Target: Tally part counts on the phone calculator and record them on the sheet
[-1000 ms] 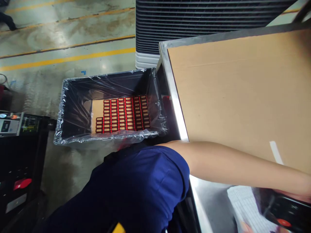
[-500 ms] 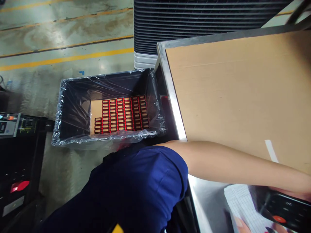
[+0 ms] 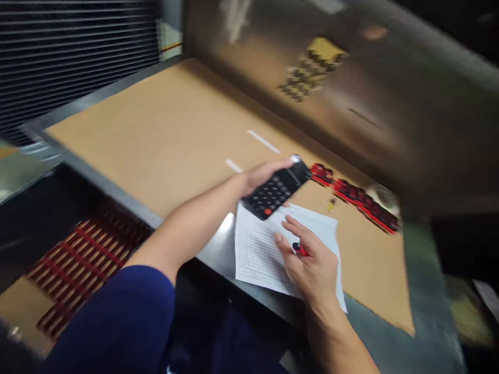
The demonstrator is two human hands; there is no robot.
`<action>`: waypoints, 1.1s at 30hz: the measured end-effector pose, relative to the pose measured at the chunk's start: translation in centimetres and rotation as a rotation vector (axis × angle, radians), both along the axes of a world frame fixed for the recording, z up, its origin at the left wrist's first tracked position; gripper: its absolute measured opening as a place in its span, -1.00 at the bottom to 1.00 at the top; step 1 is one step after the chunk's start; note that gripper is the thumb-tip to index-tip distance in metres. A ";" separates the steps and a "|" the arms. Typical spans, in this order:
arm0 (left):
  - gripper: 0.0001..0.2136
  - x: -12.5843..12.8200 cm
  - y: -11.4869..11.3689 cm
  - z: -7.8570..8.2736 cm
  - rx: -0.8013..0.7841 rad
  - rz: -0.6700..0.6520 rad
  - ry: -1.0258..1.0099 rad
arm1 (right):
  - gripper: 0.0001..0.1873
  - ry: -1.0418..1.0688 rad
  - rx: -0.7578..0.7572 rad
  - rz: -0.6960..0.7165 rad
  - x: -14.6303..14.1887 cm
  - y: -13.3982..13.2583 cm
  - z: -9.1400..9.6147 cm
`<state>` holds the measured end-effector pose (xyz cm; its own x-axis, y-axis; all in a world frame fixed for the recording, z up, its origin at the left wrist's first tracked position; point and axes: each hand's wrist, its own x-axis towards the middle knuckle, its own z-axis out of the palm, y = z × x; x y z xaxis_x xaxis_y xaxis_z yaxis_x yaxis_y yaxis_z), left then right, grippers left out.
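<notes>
A black calculator (image 3: 277, 189) with rows of keys and one orange-red key is tilted in my left hand (image 3: 265, 174), whose thumb lies along its upper edge. It is above a printed sheet of paper with ruled rows (image 3: 259, 249). My right hand (image 3: 312, 259) is over the sheet, fingers half curled towards the calculator. A red pen with a black end (image 3: 299, 249) pokes out between its thumb and fingers; most of the pen is hidden. Thumb and index finger of this hand stand apart from the calculator.
Brown cardboard (image 3: 163, 124) covers the metal table. Red and black parts (image 3: 366, 205) lie in a row at the right, near a round clear item (image 3: 384, 197). A bin with rows of red parts (image 3: 89, 254) stands at lower left. A metal wall (image 3: 265, 67) rises behind.
The view has swung right from the bin to the table. Both hands, the calculator and the sheet, formerly at the lower right edge, are now near the middle.
</notes>
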<state>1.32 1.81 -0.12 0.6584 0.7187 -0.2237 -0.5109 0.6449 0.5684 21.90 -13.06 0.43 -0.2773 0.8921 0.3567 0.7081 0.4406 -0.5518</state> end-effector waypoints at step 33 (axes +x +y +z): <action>-0.23 -0.6 -0.3 -0.4 0.099 -0.165 0.029 | -0.79 0.612 -0.744 0.348 -1.9 -0.5 1.2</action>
